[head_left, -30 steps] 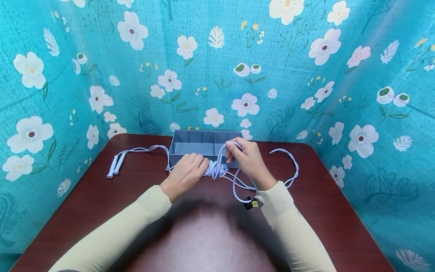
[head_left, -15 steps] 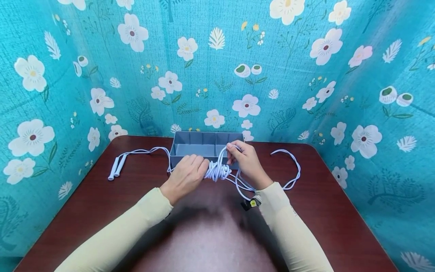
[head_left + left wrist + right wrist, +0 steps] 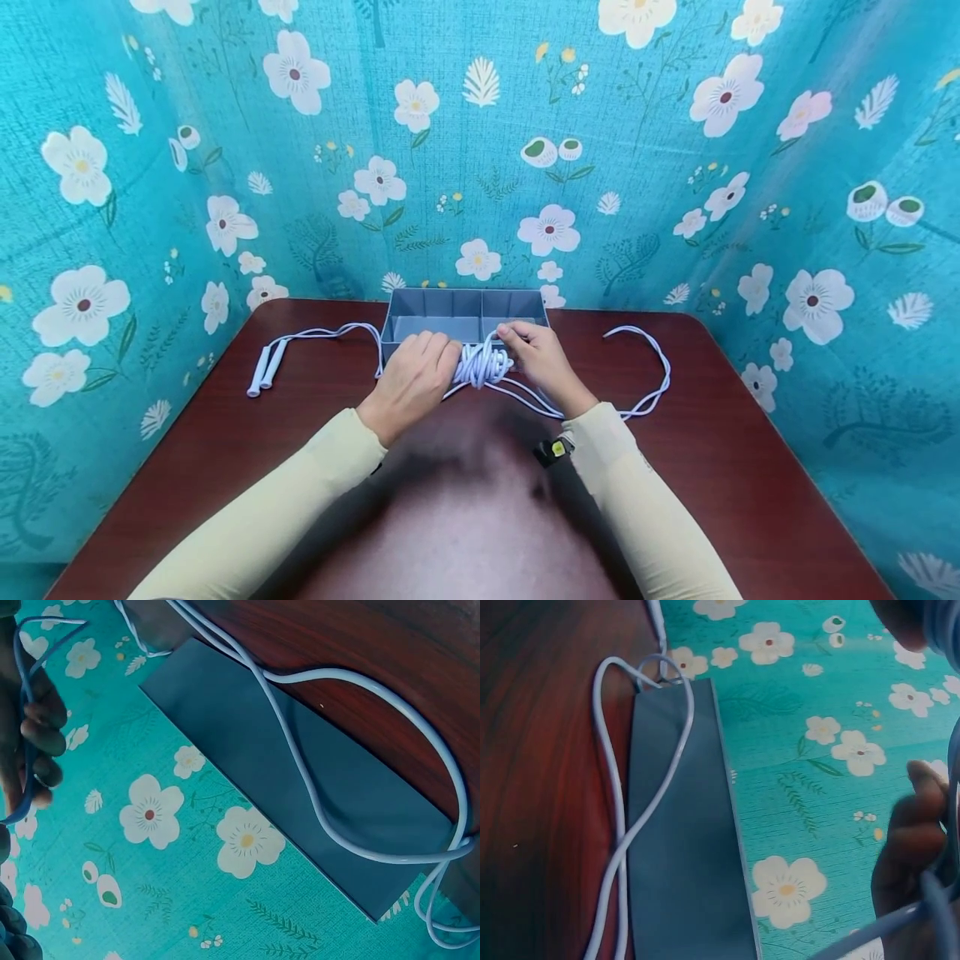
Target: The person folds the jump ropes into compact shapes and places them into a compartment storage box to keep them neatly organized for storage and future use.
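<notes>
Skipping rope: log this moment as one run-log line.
left hand grips coiled bundle | right hand pinches skipping rope strand at bundle | handles lie on table, left | grey divided box behind hands

Head view is evenly lit with glare on the desk (image 3: 465, 533) and bowed edges; wrist views are dimmer, near fingers blurred.

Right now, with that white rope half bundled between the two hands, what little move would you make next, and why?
Probably one more turn: the right hand pinches a strand at the coil that the left hand grips, while a long loop of rope lies slack on the table and the handles lie out to the left. I would wrap that slack on next.
</notes>
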Demonstrator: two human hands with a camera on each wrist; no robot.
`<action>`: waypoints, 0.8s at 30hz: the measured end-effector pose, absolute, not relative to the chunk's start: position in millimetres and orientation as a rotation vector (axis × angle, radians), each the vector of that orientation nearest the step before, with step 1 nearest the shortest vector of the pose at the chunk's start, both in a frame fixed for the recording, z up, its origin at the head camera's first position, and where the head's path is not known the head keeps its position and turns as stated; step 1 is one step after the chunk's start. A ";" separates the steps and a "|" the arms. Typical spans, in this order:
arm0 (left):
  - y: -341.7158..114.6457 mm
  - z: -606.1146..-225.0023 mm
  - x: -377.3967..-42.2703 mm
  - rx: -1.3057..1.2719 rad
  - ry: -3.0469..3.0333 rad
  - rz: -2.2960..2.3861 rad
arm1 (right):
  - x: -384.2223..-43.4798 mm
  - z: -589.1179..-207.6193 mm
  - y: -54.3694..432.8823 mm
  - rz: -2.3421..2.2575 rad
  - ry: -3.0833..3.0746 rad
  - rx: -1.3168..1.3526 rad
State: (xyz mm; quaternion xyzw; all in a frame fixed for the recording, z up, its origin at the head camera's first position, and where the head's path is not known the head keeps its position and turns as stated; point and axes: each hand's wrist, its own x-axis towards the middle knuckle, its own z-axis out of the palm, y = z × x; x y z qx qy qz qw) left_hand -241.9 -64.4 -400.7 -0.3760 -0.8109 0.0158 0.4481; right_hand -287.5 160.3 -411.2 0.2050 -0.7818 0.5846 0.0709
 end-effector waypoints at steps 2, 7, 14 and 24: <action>-64.6 -399.7 -242.2 -0.915 -2.018 0.039 | -288.8 -414.8 158.4 1.671 -2.391 0.618; -65.0 -395.7 -242.8 -0.863 -2.054 0.053 | -287.2 -424.2 152.9 1.478 -2.441 0.641; -66.9 -392.0 -248.9 -0.784 -2.089 0.033 | -274.4 -431.9 144.0 1.449 -2.476 0.714; -75.5 -395.5 -258.2 -0.671 -2.155 0.104 | -259.7 -433.9 133.8 1.534 -2.623 0.882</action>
